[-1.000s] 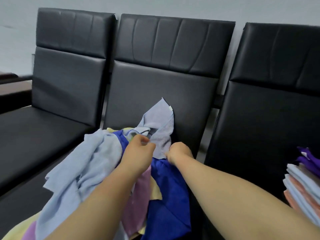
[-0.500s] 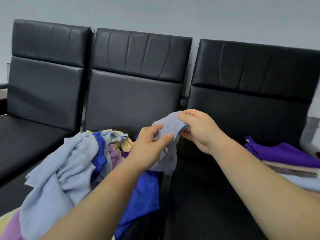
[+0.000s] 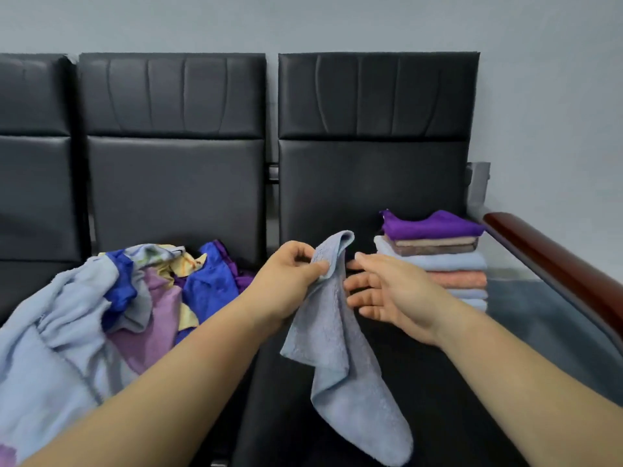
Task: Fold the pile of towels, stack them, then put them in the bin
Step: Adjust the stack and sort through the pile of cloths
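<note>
**A:** Which hand has the grey-blue towel (image 3: pixel 337 348)?

**B:** The left hand (image 3: pixel 290 274). Its thumb and curled fingers pinch the towel near its upper edge. The rest of the cloth hangs crumpled over the right seat (image 3: pixel 438 433), with its lowest corner towards the seat's front edge.

**A:** And the right hand (image 3: pixel 387 294)?

**B:** It is turned palm-up towards the towel, fingers spread and nearly straight, holding nothing. The fingertips lie just beside the hanging cloth; whether they touch it cannot be told.

**A:** Where do the other towels lie?

**B:** The unfolded pile (image 3: pixel 101 315), in pale blue, royal blue, lilac and yellow, lies on the seat of the middle chair (image 3: pixel 175 183) and spreads past its left edge. The folded stack (image 3: pixel 438 264) stands near the back right corner of the right seat. It has purple on top, then brown, pale blue, peach, and pale blue at the bottom.

**A:** What bounds the right seat?

**B:** A reddish-brown armrest (image 3: pixel 556 264) runs along its right edge, and a grey wall (image 3: pixel 539 96) stands behind
</note>
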Demonstrator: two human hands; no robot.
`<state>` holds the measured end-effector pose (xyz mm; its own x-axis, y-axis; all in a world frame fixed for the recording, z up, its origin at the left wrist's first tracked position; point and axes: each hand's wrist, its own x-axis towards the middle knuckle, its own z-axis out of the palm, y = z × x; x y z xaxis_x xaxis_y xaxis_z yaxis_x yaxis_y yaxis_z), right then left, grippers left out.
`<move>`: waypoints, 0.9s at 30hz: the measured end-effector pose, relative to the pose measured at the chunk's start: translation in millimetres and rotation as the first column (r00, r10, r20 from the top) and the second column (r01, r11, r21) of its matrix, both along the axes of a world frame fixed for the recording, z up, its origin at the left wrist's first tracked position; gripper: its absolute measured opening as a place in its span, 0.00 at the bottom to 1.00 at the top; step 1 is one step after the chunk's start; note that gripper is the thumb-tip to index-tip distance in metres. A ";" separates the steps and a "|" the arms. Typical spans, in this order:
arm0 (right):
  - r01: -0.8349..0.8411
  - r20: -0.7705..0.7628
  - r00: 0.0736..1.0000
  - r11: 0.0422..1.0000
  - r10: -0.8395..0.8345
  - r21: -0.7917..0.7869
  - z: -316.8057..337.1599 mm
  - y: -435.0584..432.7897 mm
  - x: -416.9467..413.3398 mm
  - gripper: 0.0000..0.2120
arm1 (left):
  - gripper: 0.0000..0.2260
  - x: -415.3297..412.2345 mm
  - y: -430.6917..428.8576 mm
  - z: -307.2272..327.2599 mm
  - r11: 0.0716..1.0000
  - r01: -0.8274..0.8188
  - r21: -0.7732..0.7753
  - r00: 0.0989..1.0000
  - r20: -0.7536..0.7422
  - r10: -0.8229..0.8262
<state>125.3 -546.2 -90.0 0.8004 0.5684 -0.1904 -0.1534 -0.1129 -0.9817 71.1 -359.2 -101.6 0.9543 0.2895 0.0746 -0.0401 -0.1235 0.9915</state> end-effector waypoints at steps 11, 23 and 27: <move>-0.138 0.177 0.971 0.982 0.159 -0.127 -44.8 -25.6 -11.9 0.18 | 0.12 5.6 -31.4 -17.8 0.989 0.065 -0.134 0.997 -0.042 -0.072; 0.031 0.152 0.988 0.998 -0.022 -0.056 -58.0 -24.1 -4.8 0.08 | 0.09 9.5 -19.3 -23.0 0.989 -0.032 -0.141 0.998 -0.058 0.024; 0.144 0.090 0.985 0.988 -0.148 0.048 -54.1 -22.7 -4.7 0.09 | 0.09 7.1 -14.8 -18.5 0.991 -0.050 -0.124 0.997 -0.072 0.041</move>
<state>120.6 -568.9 -144.1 0.8884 0.4500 -0.0901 -0.0730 -0.0553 -0.9958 78.2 -374.0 -120.1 0.9416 0.3353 -0.0310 0.0321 0.0021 0.9995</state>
